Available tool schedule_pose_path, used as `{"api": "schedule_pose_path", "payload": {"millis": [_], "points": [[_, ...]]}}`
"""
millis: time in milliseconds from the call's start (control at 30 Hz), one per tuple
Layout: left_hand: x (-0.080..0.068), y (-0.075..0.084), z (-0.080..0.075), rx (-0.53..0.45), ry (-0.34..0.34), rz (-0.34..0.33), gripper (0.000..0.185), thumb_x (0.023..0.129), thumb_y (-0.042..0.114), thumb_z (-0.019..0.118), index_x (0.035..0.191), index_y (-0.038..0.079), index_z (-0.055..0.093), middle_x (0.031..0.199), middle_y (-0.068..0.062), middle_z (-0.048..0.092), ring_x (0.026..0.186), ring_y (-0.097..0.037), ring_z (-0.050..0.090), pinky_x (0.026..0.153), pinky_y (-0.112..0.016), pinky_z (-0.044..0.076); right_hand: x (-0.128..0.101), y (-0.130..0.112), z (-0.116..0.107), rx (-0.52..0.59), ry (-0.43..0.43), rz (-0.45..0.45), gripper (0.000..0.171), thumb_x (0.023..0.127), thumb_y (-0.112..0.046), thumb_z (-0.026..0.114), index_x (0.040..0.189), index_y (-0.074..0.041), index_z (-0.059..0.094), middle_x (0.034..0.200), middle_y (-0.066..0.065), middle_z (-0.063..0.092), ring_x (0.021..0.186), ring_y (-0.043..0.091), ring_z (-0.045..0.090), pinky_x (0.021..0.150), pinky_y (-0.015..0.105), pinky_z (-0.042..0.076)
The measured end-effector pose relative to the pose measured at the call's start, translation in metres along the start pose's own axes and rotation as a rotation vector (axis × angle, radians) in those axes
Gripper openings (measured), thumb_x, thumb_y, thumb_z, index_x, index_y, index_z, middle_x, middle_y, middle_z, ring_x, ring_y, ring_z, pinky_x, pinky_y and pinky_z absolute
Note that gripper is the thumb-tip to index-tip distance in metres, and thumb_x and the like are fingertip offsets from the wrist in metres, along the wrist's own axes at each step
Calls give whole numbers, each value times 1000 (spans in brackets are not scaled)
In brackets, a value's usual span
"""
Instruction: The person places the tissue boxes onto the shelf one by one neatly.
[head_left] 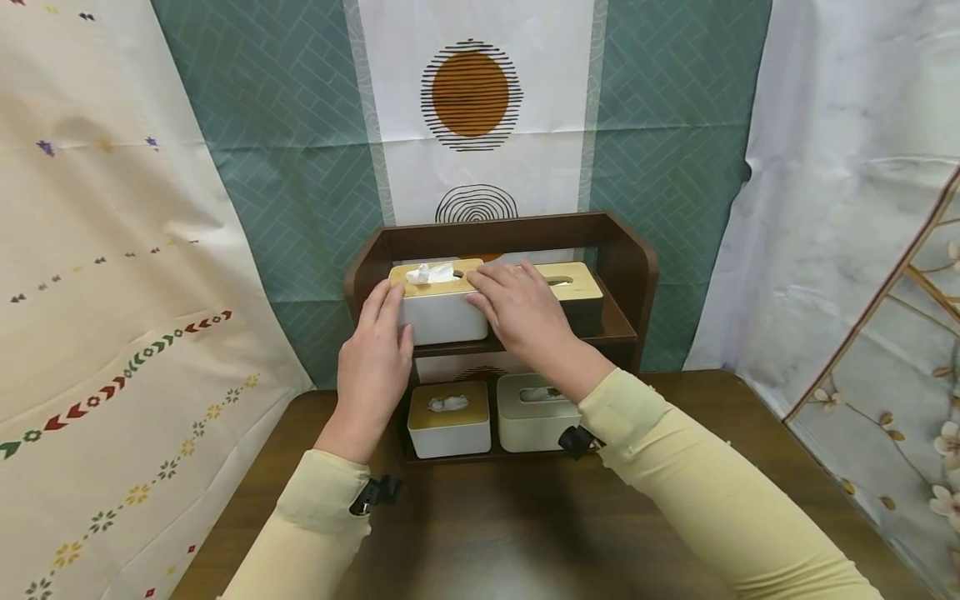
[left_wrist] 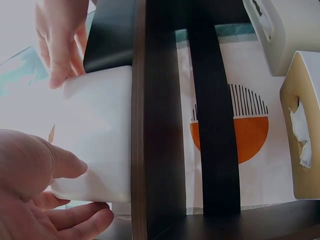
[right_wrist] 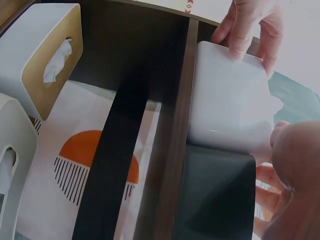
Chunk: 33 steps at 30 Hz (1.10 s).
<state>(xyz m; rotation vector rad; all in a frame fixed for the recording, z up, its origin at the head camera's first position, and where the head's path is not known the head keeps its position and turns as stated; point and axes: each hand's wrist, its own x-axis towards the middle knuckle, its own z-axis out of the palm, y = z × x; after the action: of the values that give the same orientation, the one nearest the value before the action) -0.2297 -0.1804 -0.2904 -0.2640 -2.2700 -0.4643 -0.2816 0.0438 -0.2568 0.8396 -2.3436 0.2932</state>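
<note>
On the upper shelf, a white tissue box (head_left: 444,320) with a light wooden lid and a tissue poking out stands between my two hands. My left hand (head_left: 375,358) holds its left end, fingers along the side and thumb at the front. From the other end, my right hand (head_left: 521,310) holds the upper right corner, fingers over the lid's edge. Right beside it stands a black tissue box (head_left: 583,315) with a wooden lid, partly covered by the right hand. The white box's plain front (left_wrist: 100,135) also shows in the left wrist view.
The dark brown two-tier shelf (head_left: 647,287) stands at the back of a brown table (head_left: 480,533). Its lower tier holds a white tissue box with a wooden lid (head_left: 450,435) and a cream tissue box (head_left: 525,425). Patterned cloths (head_left: 270,167) hang behind and at the sides.
</note>
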Motion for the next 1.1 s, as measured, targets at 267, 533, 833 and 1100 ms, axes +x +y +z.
{"api": "schedule_pose_path", "payload": {"millis": [267, 533, 833, 1100], "points": [[1, 2, 1, 5, -2, 7, 64, 103, 4, 77, 162, 0, 52, 165, -21, 49, 92, -44, 73, 73, -57, 62, 2, 3, -1, 1, -24, 10, 45, 118, -34, 54, 155, -11, 65, 155, 10, 64, 149, 29, 55, 132, 53, 25], [2, 3, -1, 11, -36, -15, 68, 103, 5, 78, 164, 0, 49, 169, -22, 45, 111, -46, 72, 88, -59, 62, 2, 4, 1, 14, 11, -30, 44, 118, -32, 57, 153, -8, 66, 151, 12, 67, 146, 32, 57, 128, 48, 34], [6, 4, -2, 2, -48, -8, 71, 102, 4, 78, 165, -4, 46, 171, -26, 41, 152, -45, 48, 120, -59, 45, 6, 6, 1, -22, 1, -28, 46, 118, -33, 55, 157, -9, 63, 155, 11, 64, 153, 35, 50, 130, 49, 32], [7, 1, -1, 5, -55, -13, 71, 102, 3, 77, 165, -5, 44, 171, -28, 39, 154, -44, 45, 120, -58, 45, 6, 4, 3, -18, -13, -19, 48, 118, -34, 54, 159, -10, 60, 158, 10, 62, 157, 34, 45, 131, 51, 29]]}}
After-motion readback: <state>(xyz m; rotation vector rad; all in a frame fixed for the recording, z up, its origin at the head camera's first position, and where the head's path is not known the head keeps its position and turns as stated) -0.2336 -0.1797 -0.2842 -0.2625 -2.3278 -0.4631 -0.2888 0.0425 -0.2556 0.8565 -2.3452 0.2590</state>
